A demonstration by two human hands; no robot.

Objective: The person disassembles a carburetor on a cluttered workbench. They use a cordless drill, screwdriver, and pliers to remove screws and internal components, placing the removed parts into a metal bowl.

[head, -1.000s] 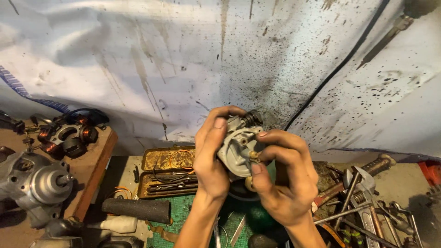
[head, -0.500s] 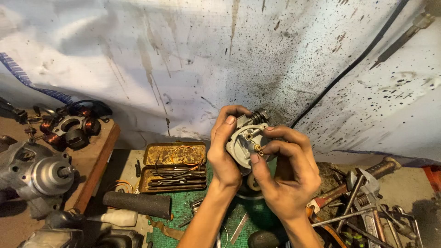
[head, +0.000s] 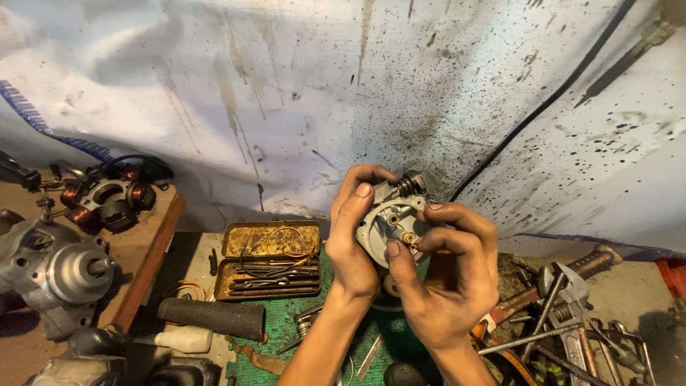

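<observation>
Left hand [head: 351,243] cradles the grey carburetor body [head: 386,218] while right hand [head: 446,286] pinches its small brass fitting [head: 409,238] — mid-adjustment, by the look — needing fine, steady fingertip turning.

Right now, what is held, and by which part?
A grey metal carburettor body: left hand wraps its left rim, right hand pinches the brass fitting on its face.
</observation>
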